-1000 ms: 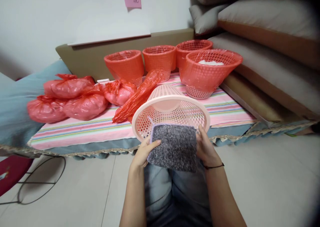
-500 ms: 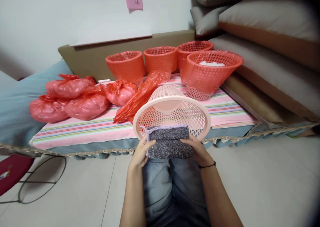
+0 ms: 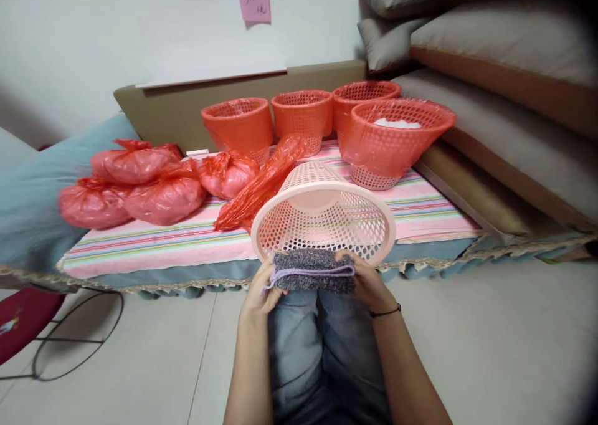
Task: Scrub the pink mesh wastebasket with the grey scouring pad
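Grey cloth [image 3: 313, 260] with lilac edging is folded over above the person's knees [image 3: 296, 325], before the mouth of a pale pink basket [image 3: 322, 187] tipped on its side. The left hand [image 3: 261, 291] pinches one end and the right hand [image 3: 371, 283] the other, some fingers hidden. A red stool [image 3: 28, 319] is cut off at left. One red-lined basket [image 3: 387, 148] holds something white [image 3: 397, 124], hard to make out.

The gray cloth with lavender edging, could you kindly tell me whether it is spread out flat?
No, the gray cloth is folded over on itself and held between the left hand and right hand.
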A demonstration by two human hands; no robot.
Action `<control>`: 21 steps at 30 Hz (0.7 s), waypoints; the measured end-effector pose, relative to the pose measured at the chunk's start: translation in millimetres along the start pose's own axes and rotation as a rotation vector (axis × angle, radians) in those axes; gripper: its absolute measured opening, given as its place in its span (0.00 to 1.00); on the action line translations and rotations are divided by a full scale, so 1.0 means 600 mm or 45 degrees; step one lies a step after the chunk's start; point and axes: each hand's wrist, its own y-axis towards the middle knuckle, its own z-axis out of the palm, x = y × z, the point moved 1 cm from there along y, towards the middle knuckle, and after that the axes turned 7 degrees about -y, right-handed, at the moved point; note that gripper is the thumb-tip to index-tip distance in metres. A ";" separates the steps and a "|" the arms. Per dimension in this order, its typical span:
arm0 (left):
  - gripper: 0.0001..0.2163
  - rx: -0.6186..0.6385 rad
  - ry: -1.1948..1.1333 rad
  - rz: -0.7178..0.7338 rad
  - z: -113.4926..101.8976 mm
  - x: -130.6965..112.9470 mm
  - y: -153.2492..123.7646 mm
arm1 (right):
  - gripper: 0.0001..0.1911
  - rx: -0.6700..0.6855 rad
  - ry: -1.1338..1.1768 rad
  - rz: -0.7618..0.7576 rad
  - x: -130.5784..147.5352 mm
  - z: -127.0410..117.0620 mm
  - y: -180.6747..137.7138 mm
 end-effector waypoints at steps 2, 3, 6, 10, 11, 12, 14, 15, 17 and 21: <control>0.09 -0.001 -0.011 -0.039 0.000 -0.008 -0.002 | 0.10 0.035 -0.002 -0.047 0.004 -0.001 0.001; 0.10 -0.006 0.011 -0.056 0.001 -0.011 -0.002 | 0.11 0.039 -0.016 -0.069 0.006 -0.001 0.002; 0.15 -0.076 0.285 0.023 0.008 -0.018 -0.005 | 0.15 -0.035 -0.213 -0.158 0.010 0.002 0.007; 0.10 -0.119 0.805 0.282 0.017 -0.015 -0.006 | 0.12 -0.178 -0.535 -0.231 0.007 0.005 0.012; 0.08 -0.104 0.879 0.322 0.018 -0.013 -0.006 | 0.11 -0.217 -0.540 -0.258 0.006 0.005 0.013; 0.07 -0.092 0.928 0.354 0.019 -0.010 -0.006 | 0.11 -0.259 -0.512 -0.287 0.005 0.005 0.013; 0.07 -0.092 0.998 0.395 0.018 -0.007 -0.004 | 0.18 -0.337 -0.407 -0.330 0.002 0.006 0.014; 0.07 -0.101 1.030 0.404 0.018 -0.006 -0.003 | 0.22 -0.368 -0.343 -0.338 0.001 0.006 0.015; 0.08 -0.108 1.118 0.439 0.021 -0.006 -0.001 | 0.27 -0.422 -0.219 -0.317 -0.003 0.009 0.017; 0.13 -0.019 1.383 0.637 0.037 -0.009 -0.002 | 0.26 -0.470 -0.121 -0.189 -0.004 0.013 0.019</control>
